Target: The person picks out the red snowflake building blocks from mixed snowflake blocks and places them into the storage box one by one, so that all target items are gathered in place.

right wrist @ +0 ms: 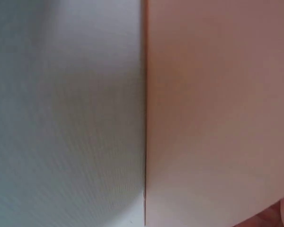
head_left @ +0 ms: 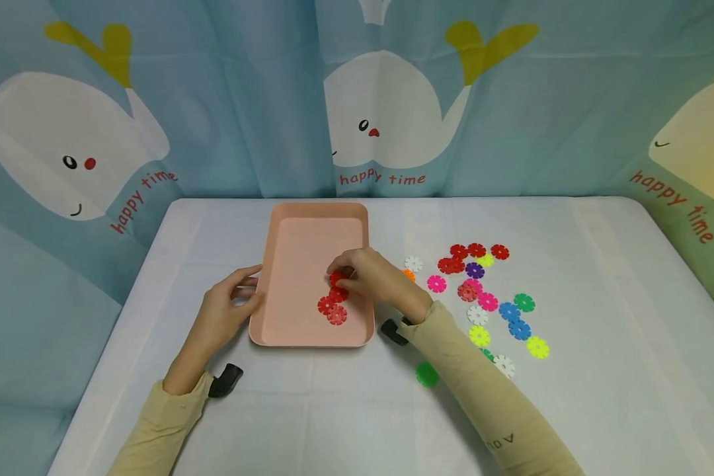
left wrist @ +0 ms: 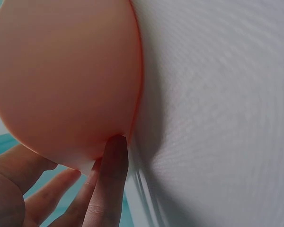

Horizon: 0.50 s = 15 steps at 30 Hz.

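A pink tray (head_left: 309,258) stands on the table. The left hand (head_left: 226,311) touches the tray's left side with thumb and fingers; in the left wrist view, its fingers (left wrist: 111,184) rest against the outer wall. Above the tray's right part, the right hand (head_left: 369,274) pinches a red flower-shaped plastic disc (head_left: 335,279) between thumb and fingers. Just beneath lie a few more red discs (head_left: 326,305) and a paler, pinkish-red one (head_left: 336,315) on the tray floor. The right wrist view shows mostly the tray's outer wall (right wrist: 213,109), with a bit of finger in the corner.
Right of the tray, flower discs lie scattered: several red ones (head_left: 476,250), pink (head_left: 437,283), purple (head_left: 475,270), blue (head_left: 519,329), yellow (head_left: 537,347), white (head_left: 477,315) and green (head_left: 524,303). One green disc (head_left: 427,375) lies near the right sleeve. A whale-print curtain (head_left: 232,99) hangs behind.
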### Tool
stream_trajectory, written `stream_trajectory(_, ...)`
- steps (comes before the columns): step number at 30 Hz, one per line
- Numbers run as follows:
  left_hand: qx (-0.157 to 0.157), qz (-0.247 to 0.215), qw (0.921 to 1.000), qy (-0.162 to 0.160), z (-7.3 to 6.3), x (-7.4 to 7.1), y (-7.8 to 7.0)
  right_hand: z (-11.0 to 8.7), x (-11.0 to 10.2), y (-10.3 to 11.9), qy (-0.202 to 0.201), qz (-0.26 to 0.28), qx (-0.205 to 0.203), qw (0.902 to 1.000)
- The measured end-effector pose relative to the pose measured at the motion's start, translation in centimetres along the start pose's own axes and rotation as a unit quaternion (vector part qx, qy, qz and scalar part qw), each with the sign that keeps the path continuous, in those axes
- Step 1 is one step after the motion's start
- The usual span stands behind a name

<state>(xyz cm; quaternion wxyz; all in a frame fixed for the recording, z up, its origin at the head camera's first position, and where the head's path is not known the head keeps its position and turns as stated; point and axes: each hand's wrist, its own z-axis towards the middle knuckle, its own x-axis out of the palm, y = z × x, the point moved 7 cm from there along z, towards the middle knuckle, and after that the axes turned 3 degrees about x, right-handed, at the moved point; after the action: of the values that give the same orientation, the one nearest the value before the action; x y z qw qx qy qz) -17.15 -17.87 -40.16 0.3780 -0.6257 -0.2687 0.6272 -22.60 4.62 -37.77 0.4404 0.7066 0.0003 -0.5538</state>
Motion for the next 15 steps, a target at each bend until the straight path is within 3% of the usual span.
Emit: stream_trajectory(15,-0.001,0.000,1.0000,-0.001,0.05,0.00,-0.16,0.64,0.40,0.01,0.011,-0.018,0.022,0.9995)
